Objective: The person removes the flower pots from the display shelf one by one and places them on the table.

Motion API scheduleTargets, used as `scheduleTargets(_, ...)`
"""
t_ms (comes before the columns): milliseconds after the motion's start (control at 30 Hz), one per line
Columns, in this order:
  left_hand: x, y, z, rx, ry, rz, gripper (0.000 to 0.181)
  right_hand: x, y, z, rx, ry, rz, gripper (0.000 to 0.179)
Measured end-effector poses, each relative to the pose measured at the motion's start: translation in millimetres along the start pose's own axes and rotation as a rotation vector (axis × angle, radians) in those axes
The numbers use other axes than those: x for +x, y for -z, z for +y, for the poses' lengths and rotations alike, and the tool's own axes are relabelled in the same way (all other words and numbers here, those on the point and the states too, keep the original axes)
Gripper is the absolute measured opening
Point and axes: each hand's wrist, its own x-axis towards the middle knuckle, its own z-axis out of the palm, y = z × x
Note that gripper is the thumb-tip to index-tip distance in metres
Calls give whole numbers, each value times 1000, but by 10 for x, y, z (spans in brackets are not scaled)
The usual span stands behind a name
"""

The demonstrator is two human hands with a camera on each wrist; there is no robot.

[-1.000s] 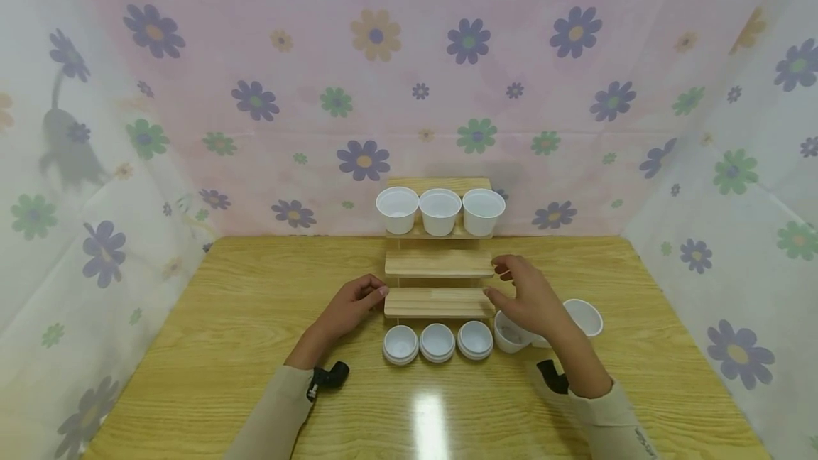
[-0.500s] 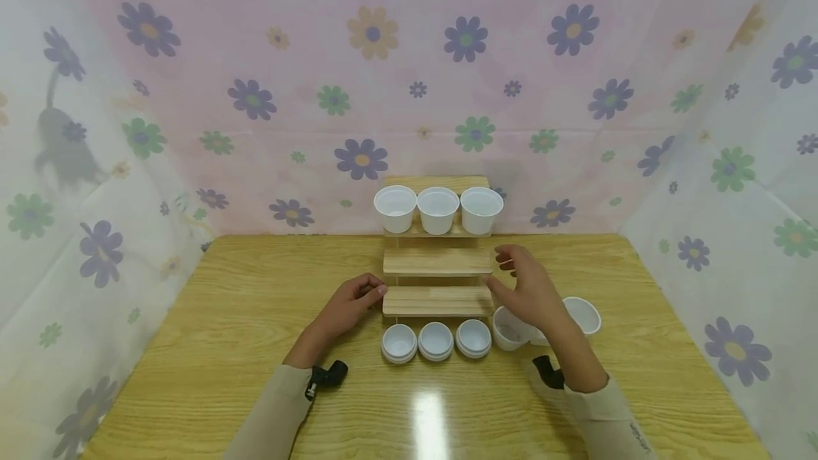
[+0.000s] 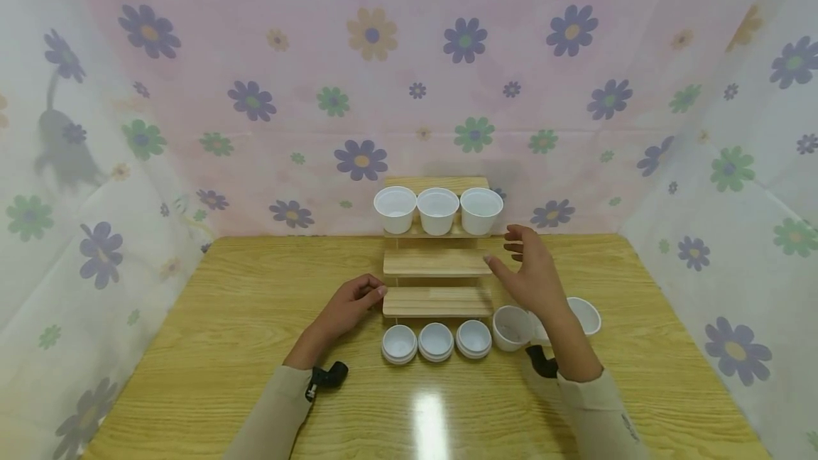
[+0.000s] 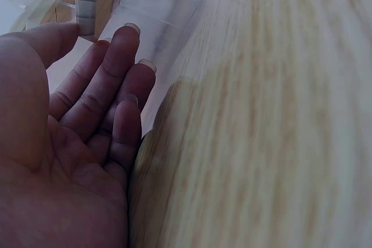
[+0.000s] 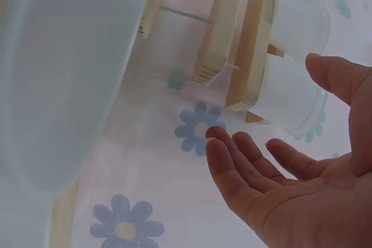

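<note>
A tiered wooden display stand [image 3: 437, 263] stands at the middle back of the table in the head view. Three white cups [image 3: 437, 213] are lined up on its top tier. My left hand [image 3: 346, 307] is at the left end of the lowest tier; in the left wrist view its thumb [image 4: 61, 38] touches the shelf's end and its fingers lie loosely bent by the clear side panel. To the stand's right, my right hand [image 3: 535, 277] hovers with fingers spread and nothing held. The right wrist view shows the right palm [image 5: 308, 201] beside the tier ends and cups.
Three shallow white cups [image 3: 436, 343] form a row before the stand. Right of them, white cups [image 3: 510, 329] stand partly behind my right forearm, with another cup [image 3: 584, 316] farther right. Flower-printed cloth [image 3: 287, 162] hangs around the wooden table [image 3: 255, 318].
My right hand has moved back and slightly right, from the lower tiers' ends up toward the top tier. The left hand stays at the lowest tier.
</note>
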Motion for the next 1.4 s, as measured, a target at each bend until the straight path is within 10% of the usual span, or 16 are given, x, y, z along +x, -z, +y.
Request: scheduleTargets(1400, 0, 10, -29, 1, 2, 6, 22, 522, -117, -142, 201, -20, 167, 84)
